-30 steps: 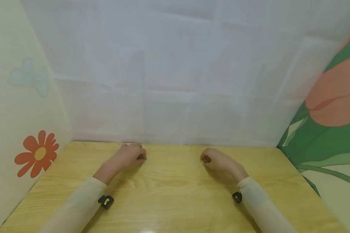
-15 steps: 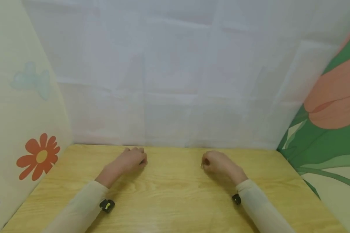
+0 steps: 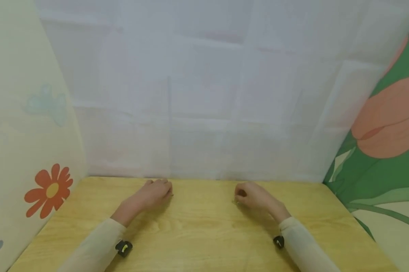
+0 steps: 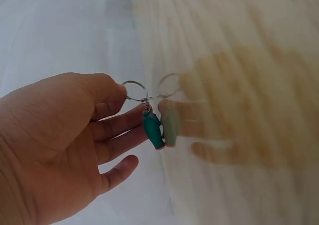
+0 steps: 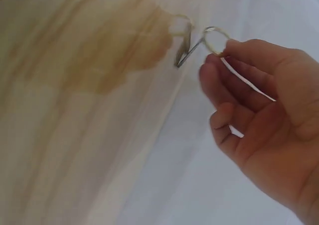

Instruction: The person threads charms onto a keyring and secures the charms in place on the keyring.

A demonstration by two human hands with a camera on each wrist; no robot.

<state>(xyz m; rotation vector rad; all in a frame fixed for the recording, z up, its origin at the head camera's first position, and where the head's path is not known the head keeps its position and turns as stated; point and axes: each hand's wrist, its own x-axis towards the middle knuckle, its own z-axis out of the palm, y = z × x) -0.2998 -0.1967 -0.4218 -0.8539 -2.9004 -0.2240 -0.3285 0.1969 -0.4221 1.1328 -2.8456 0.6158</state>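
Note:
My left hand [image 3: 152, 193] is over the far left part of the wooden table [image 3: 204, 234]. Its thumb and index finger pinch the metal split ring of a keychain, as the left wrist view shows. A small teal vase-shaped pendant [image 4: 152, 131] hangs from that ring, its lower end close to the glossy tabletop. Over the far right part is my right hand [image 3: 255, 195], pinching a thin gold-toned ring [image 5: 208, 29]. From this ring a slim grey metal piece [image 5: 191, 53] reaches down to the table; its exact kind cannot be made out.
A white cloth [image 3: 204, 94] hangs behind the table's far edge. Panels with a red flower [image 3: 52, 190] and a large pink tulip [image 3: 389, 117] flank the table left and right. The glossy top mirrors both hands in the wrist views.
The head view has tilted up a little, so the table and both hands sit lower in it. The hands keep nearly the same place on the table and the same pinching hold.

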